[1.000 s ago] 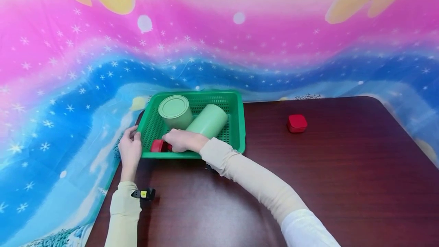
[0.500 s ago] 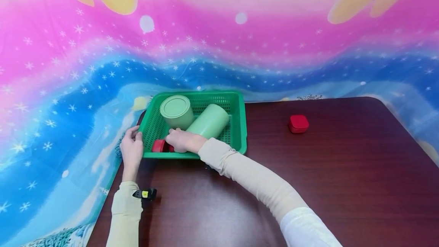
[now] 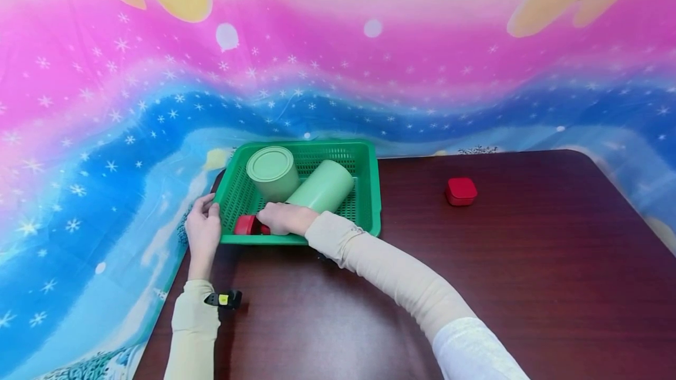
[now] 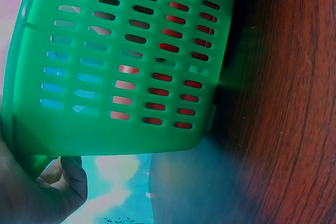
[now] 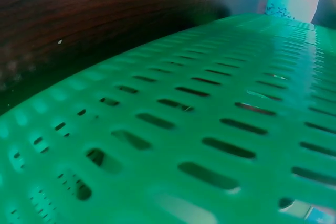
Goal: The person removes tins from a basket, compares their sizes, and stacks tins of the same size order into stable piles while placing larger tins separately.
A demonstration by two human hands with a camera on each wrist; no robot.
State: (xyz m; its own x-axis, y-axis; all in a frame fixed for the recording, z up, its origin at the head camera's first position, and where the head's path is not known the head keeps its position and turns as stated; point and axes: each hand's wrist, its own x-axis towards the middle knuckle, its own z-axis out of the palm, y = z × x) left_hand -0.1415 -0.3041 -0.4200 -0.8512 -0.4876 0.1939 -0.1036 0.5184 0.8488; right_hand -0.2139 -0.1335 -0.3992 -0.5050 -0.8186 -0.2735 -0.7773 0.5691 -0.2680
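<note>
A green plastic basket (image 3: pixel 376 192) stands at the table's left back corner. My left hand (image 3: pixel 203 228) grips its left front corner by the rim, the fingertips curled in at the edge in the left wrist view. Inside, my right hand (image 3: pixel 285 218) reaches down at the front wall with curled fingers on a red piece, mostly hidden under them. Left of these fingers sits a red box (image 3: pixel 244 225). Behind are an upright pale green canister (image 3: pixel 270 166) and another pale green cylinder (image 3: pixel 323 185) lying tilted. The right wrist view shows only the basket's slotted outer wall (image 5: pixel 173 124) and the table.
A second red box (image 3: pixel 461 192) with rounded corners stands on the dark wood table (image 3: pixel 502 274), right of the basket. A patterned pink and blue cloth (image 3: pixel 338 75) hangs behind the table and down its left side.
My right hand has sunk slightly lower in the basket, its fingers drawn a little right from the left red box. My left hand stays at the rim. The head view has shifted slightly.
</note>
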